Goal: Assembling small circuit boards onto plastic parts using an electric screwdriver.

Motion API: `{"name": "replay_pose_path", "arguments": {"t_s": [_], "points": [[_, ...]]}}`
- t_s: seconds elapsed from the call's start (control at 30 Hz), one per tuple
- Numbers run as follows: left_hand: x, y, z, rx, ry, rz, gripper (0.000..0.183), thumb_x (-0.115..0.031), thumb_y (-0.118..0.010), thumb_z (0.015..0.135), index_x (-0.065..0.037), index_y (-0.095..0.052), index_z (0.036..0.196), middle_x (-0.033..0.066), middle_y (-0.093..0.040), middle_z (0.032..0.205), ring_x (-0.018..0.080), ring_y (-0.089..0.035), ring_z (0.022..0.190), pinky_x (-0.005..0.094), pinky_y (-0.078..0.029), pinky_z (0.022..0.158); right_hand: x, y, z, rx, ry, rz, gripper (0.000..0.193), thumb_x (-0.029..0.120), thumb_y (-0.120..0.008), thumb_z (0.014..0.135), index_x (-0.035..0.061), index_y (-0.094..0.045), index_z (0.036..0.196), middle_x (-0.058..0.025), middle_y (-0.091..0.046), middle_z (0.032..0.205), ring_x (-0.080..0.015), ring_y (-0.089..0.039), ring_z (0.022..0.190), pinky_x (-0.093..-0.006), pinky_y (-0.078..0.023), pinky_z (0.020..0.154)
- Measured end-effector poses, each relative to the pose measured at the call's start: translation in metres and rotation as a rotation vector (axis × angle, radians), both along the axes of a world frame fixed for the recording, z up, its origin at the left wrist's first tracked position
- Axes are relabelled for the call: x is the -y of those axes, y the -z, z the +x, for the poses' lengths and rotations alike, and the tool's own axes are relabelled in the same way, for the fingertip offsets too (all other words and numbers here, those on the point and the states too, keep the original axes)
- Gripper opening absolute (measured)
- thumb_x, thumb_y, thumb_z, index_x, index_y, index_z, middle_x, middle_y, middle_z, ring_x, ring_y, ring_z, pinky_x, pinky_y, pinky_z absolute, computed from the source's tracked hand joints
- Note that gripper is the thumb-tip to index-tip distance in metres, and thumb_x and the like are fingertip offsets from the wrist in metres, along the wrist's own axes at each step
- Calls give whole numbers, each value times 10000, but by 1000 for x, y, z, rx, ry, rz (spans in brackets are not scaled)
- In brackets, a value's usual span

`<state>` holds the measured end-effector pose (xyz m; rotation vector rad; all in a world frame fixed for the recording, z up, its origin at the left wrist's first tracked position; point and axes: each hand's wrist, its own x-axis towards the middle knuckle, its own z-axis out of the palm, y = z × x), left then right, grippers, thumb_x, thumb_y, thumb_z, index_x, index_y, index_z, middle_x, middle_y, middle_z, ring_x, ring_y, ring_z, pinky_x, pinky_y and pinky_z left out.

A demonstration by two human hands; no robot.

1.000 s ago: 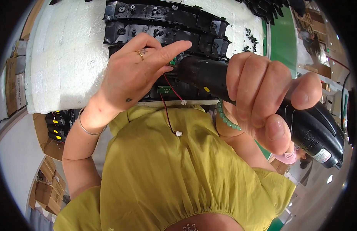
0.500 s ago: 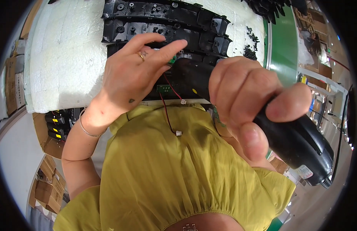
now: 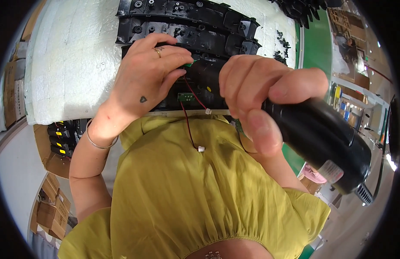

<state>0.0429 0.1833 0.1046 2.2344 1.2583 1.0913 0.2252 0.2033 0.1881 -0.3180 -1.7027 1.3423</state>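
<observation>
My right hand [image 3: 264,90] is wrapped round a black electric screwdriver [image 3: 325,134], its cord end at lower right and its nose tilted toward the left hand. The bit's tip is hidden. My left hand [image 3: 144,75] has thumb and forefinger closed at a small green circuit board [image 3: 190,64], mostly covered by the fingers, over a black plastic housing [image 3: 161,104]. A second green board [image 3: 187,97] lies in the near housing. Red and black wires run from the boards to a white connector [image 3: 208,111] and another connector [image 3: 201,149] hanging over the table edge.
More black housings [image 3: 165,31] lie in rows farther back on white foam sheeting [image 3: 70,73]. Small black screws [image 3: 281,57] are scattered at right, near a pile of black parts [image 3: 299,11]. A cardboard box [image 3: 57,166] with black, yellow-marked parts stands at lower left.
The screwdriver and my right hand have shifted left and slightly up. My left forefinger, stretched out before, has bent down toward the thumb at the board.
</observation>
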Motion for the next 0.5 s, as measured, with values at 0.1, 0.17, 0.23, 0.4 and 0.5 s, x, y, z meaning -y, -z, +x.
{"name": "replay_pose_path", "arguments": {"t_s": [0.1,0.17,0.23,0.4,0.5], "points": [[1,2,0,3,-2,-12,299,-27,-701,693,-70,-668,987,44,-675,975,273,-577,1001,385,-449,855,1,-1,-4,48,-29,16,304,-11,-591,792,97,-406,1007,-45,-489,647,-173,-443,511,-332,-389,538],[-3,1,3,39,14,-10,300,-21,-694,693,-70,-668,988,45,-675,973,272,-578,993,385,-444,850,0,-5,-6,89,-39,108,323,-49,-612,759,81,-404,969,-75,-514,656,-196,-476,510,-351,-401,517],[-4,1,4,47,14,-15,309,-10,-687,686,-68,-666,989,49,-674,966,277,-577,996,389,-441,857,-3,-2,-11,96,-6,145,326,-67,-616,732,63,-399,939,-91,-526,649,-205,-493,497,-349,-412,488],[-2,5,0,14,0,-13,312,-6,-677,690,-70,-660,995,54,-672,965,287,-572,1005,398,-436,866,-14,8,-16,11,-93,255,330,-70,-608,703,42,-390,924,-81,-517,612,-194,-480,461,-308,-407,444],[-7,2,3,20,27,-7,308,-4,-670,694,-71,-658,995,55,-671,968,292,-569,1015,397,-431,875,-18,1,-7,60,-162,236,341,-73,-616,705,38,-395,940,-79,-516,627,-193,-478,480,-314,-415,461]]}}
